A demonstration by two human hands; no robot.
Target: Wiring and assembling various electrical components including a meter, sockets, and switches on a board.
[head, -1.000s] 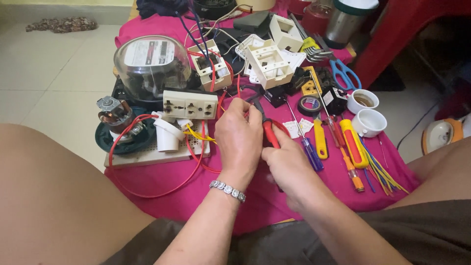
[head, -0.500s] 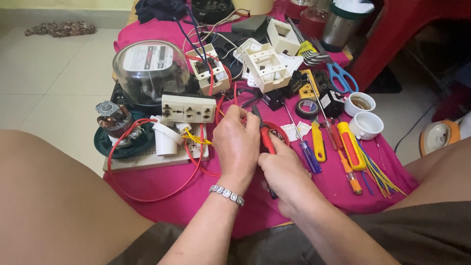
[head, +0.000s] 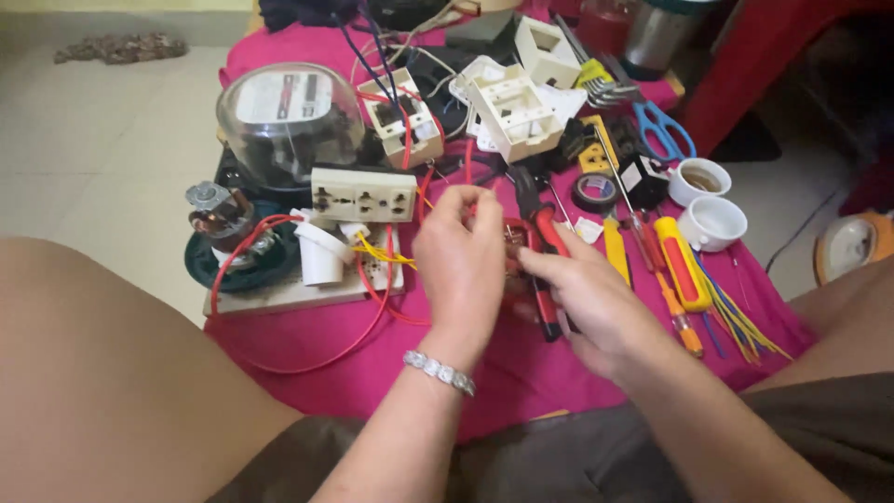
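A low bench [head: 521,373] draped in a magenta cloth stands on a pale tiled floor [head: 102,140], crowded with electrical parts: a clear domed meter [head: 284,116], a cream socket strip [head: 363,194], white switch boxes [head: 507,112], blue-handled scissors [head: 663,130], two white cups [head: 712,222], a roll of black tape [head: 594,191], and screwdrivers with yellow and orange handles [head: 680,275].

The red-handled pliers [head: 545,251] lie between the hands near the middle of the bench. Their long axis runs away from the person and slightly left, dark nose toward the far side, handles toward the body.

The left hand [head: 461,270] has its grip pinched narrow around a red wire [head: 466,182] just above the pliers. The right hand [head: 596,303] wraps its grip around the pliers' handles, though the fingers hide how tightly; it seems closed on them.
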